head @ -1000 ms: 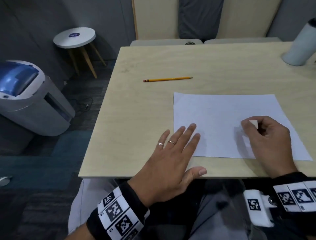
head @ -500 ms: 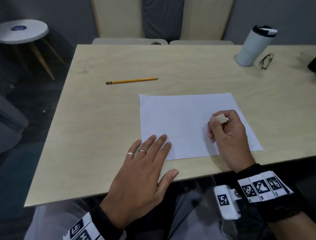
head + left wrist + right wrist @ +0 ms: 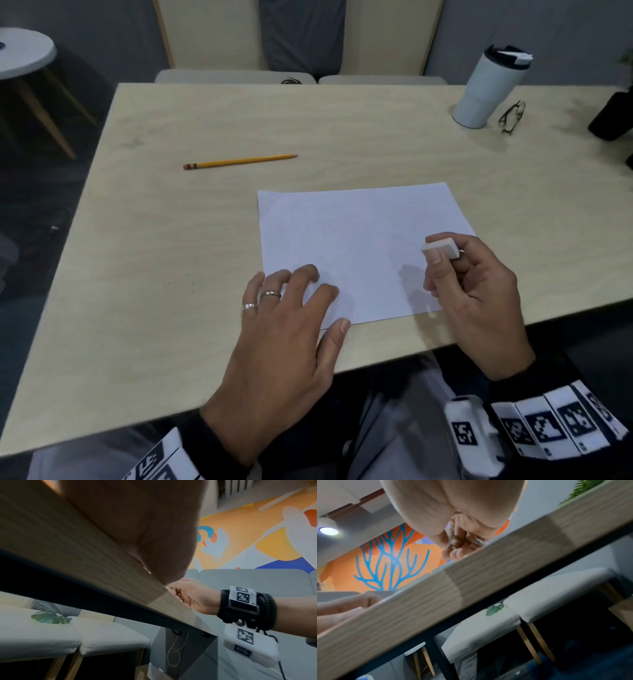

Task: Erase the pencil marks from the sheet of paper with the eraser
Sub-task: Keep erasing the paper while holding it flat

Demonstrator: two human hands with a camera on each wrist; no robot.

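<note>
A white sheet of paper (image 3: pixel 359 246) lies on the light wooden table (image 3: pixel 205 240), near its front edge. Only faint marks show on it. My right hand (image 3: pixel 472 291) pinches a small white eraser (image 3: pixel 441 248) between thumb and forefinger, held over the sheet's right edge. My left hand (image 3: pixel 284 329) rests on the sheet's near left corner, its fingertips (image 3: pixel 310 272) bent down onto the paper and the thumb at the front edge. In both wrist views the table edge (image 3: pixel 102 561) hides the paper and the eraser; the right wrist view shows curled fingers (image 3: pixel 462 543).
A yellow pencil (image 3: pixel 239 161) lies on the table left of and beyond the sheet. A white tumbler (image 3: pixel 489 89), eyeglasses (image 3: pixel 512 116) and a dark object (image 3: pixel 611 116) stand at the far right. A round side table (image 3: pixel 24 51) stands at the left.
The view has swung to the right. My right hand has lifted the eraser off the paper and shifted toward the sheet's right edge. My left hand's flat fingers have bent onto the corner.
</note>
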